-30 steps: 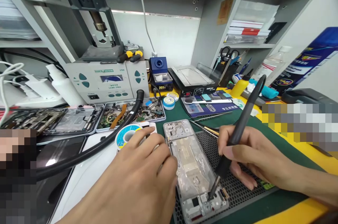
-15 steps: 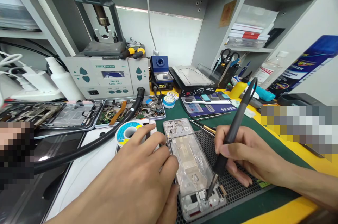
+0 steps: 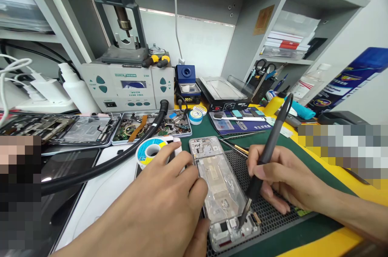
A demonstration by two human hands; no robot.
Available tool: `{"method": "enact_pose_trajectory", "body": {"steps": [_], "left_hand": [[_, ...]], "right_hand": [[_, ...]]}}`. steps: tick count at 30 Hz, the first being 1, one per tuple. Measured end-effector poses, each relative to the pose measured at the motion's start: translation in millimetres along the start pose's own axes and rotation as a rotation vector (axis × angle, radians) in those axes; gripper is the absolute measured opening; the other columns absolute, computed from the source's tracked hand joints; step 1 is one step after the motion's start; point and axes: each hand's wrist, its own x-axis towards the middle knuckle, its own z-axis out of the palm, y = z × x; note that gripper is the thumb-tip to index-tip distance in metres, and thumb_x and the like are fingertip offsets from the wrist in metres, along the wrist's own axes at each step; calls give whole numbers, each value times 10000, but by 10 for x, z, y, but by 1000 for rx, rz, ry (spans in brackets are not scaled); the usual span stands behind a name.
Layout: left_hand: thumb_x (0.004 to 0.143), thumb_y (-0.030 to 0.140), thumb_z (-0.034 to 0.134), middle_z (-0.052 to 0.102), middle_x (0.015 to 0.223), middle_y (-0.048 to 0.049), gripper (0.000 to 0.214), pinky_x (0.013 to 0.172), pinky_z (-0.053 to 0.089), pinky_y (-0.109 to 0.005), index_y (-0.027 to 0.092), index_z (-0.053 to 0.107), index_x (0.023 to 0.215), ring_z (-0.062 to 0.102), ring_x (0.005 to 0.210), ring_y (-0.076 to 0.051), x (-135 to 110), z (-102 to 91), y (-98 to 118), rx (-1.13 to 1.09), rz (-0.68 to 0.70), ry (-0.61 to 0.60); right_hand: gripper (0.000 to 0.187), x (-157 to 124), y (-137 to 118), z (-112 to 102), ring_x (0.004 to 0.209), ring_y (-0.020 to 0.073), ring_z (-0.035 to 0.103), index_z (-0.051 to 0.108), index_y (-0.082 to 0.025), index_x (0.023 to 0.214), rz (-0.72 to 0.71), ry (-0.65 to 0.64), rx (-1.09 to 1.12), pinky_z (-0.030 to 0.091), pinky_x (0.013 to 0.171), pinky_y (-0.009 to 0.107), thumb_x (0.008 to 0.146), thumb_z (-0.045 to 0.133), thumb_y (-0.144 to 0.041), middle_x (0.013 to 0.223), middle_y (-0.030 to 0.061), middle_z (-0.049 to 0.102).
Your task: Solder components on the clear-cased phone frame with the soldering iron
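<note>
My right hand grips a black soldering iron like a pen. The iron slants down to the left, and its tip meets the bottom part of an opened phone. That phone lies on a dark perforated mat, its silvery frame and inner parts exposed. A small copper-coloured flex piece sticks out at its lower right. My left hand lies along the phone's left side, palm down with bent fingers apart. Its fingertips are between the phone and a solder spool; whether they touch the frame is hidden.
A black hose crosses the left side. Behind stand a grey rework station, a tray of small parts, a blue-lidded tub and a flat heating plate. Tweezers lie above the mat.
The view has shifted slightly, so the bench appears a little further right. Both hands keep nearly the same pose, with the iron's tip still at the phone's lower end.
</note>
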Motion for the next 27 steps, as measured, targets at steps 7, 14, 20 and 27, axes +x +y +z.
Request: {"method": "enact_pose_trajectory", "body": {"steps": [7,14,20,27], "left_hand": [[800,413,840,748,869,-17,211,1179,455,-555,218,772,847,666,931,-282,17,92,-85,-14,75,-18],[793,356,851,762,891,-28,170,1170,473,-535,211,779,848,675,951,-288,3,28,-42,-12,28,-25],[800,337,853,773,933,-30,161,1191,455,-531,210,787,875,680,991,-293,-4,-8,4,-2,-11,-25],[806,367,843,770,920,-39,181,1181,464,-537,207,788,868,683,989,-301,12,0,25,8,3,-10]], "right_hand": [[163,18,16,-21,310,102,526,670,-193,803,-5,2,-25,372,304,123,871,793,-275,432,-51,595],[161,12,7,-24,305,107,520,668,-195,804,1,14,-47,355,296,139,863,788,-285,447,-52,593],[163,1,1,-10,295,106,504,664,-195,793,-2,12,-49,348,296,139,852,783,-289,408,-61,564],[153,15,-18,21,285,107,493,653,-195,783,-4,28,-70,340,294,147,832,766,-287,405,-57,565]]}}
